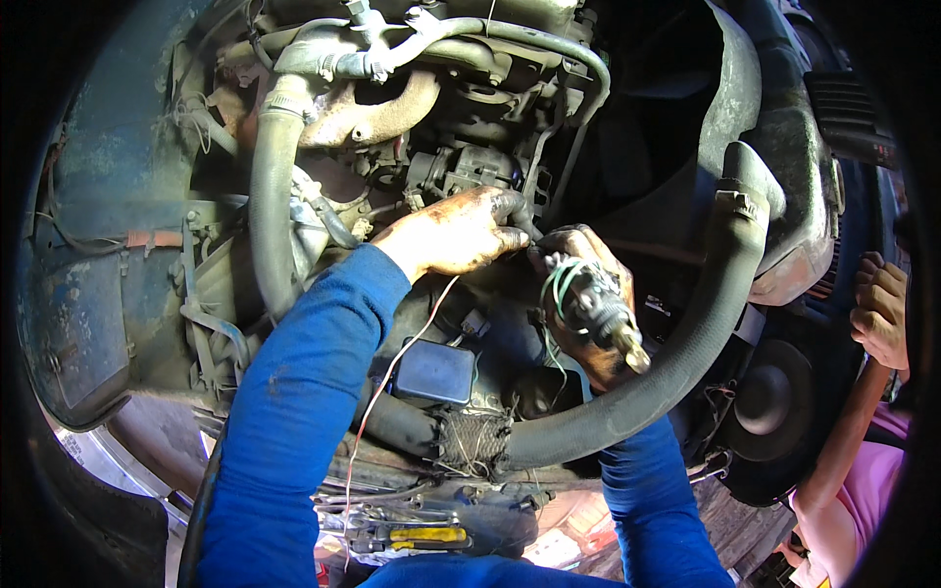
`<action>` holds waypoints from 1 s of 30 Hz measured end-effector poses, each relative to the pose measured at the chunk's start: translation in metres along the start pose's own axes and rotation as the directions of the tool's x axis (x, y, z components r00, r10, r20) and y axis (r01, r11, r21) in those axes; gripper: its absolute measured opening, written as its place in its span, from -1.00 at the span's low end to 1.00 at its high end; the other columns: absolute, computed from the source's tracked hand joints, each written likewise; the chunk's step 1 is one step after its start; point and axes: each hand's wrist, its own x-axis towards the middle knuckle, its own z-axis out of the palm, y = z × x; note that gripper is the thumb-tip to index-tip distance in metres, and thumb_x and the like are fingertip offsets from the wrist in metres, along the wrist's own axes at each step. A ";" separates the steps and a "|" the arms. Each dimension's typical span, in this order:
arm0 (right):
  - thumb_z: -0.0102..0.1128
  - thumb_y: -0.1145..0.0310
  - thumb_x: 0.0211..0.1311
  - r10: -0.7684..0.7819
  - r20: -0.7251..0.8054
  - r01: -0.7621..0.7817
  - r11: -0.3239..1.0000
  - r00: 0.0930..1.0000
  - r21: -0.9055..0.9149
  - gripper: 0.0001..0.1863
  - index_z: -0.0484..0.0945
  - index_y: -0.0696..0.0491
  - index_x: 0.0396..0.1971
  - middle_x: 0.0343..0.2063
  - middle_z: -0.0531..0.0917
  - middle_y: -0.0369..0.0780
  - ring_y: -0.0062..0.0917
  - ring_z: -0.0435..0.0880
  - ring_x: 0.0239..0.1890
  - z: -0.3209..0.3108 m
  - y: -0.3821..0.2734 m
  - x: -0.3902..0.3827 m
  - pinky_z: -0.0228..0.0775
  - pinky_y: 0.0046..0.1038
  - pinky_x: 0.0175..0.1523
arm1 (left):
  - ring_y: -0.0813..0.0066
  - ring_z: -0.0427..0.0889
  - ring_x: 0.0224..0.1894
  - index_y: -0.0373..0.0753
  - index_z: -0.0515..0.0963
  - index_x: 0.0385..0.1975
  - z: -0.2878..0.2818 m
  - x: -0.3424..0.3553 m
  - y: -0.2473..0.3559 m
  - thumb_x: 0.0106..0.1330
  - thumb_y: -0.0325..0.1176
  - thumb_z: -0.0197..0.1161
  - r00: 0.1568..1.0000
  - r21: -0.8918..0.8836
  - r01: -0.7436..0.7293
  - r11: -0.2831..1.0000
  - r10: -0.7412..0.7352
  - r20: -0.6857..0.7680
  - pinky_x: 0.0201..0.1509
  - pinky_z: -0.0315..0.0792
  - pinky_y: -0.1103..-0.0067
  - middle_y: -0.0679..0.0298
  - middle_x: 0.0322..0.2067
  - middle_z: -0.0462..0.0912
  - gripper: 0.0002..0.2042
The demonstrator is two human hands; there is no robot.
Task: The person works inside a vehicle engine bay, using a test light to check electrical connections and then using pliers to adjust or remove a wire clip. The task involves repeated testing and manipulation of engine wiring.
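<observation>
My left hand (461, 231) reaches in over the engine, its fingers curled and pressed together. Its fingertips meet those of my right hand (586, 257), and whatever is pinched where they meet is hidden. My right hand is closed too. Against it lies a dark, greasy cylindrical part (600, 306) with looped green wires (561, 278) and a brass-coloured tip (632, 351). Behind my left hand sits a ribbed metal engine unit (475, 169). A thin pale wire (397, 358) hangs down beside my left sleeve.
A thick black hose (627, 416) curves around my right forearm, its wrapped joint (472, 441) near a dark box (434, 371). Another hose (274, 196) stands at left. Yellow-handled tools (428, 535) lie below. At right is another person's hand (879, 309).
</observation>
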 end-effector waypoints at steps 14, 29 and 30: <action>0.18 0.52 0.37 -0.095 -0.165 0.049 0.964 0.982 -0.262 -0.89 0.63 0.17 -0.38 -0.39 0.66 -0.16 -0.36 0.63 -0.37 0.000 -0.024 -0.001 0.45 -0.41 -0.19 | 0.36 0.63 -0.19 -0.29 0.59 -0.14 0.000 -0.002 0.005 0.40 -0.25 0.26 0.997 0.017 0.079 0.997 -0.080 0.015 -0.05 0.48 0.40 0.13 -0.28 0.69 -0.77; 0.31 0.44 0.11 -0.190 -0.040 0.168 0.933 0.981 -0.319 -0.85 0.57 0.14 -0.34 -0.42 0.61 -0.13 -0.22 0.68 -0.42 0.001 -0.013 0.003 0.52 -0.34 -0.32 | 0.21 0.67 -0.15 -0.32 0.60 -0.16 -0.004 -0.001 0.006 0.38 -0.29 0.24 0.999 0.036 0.051 0.998 -0.051 -0.012 -0.01 0.49 0.34 0.04 -0.28 0.69 -0.78; 0.31 0.44 0.11 -0.189 -0.042 0.167 0.936 0.981 -0.311 -0.86 0.57 0.14 -0.35 -0.41 0.61 -0.13 -0.22 0.68 -0.42 0.002 -0.013 0.004 0.52 -0.34 -0.31 | 0.22 0.67 -0.16 -0.33 0.60 -0.17 -0.003 0.000 0.005 0.37 -0.30 0.24 0.997 0.012 0.071 0.997 -0.071 -0.004 -0.02 0.50 0.35 0.04 -0.29 0.69 -0.79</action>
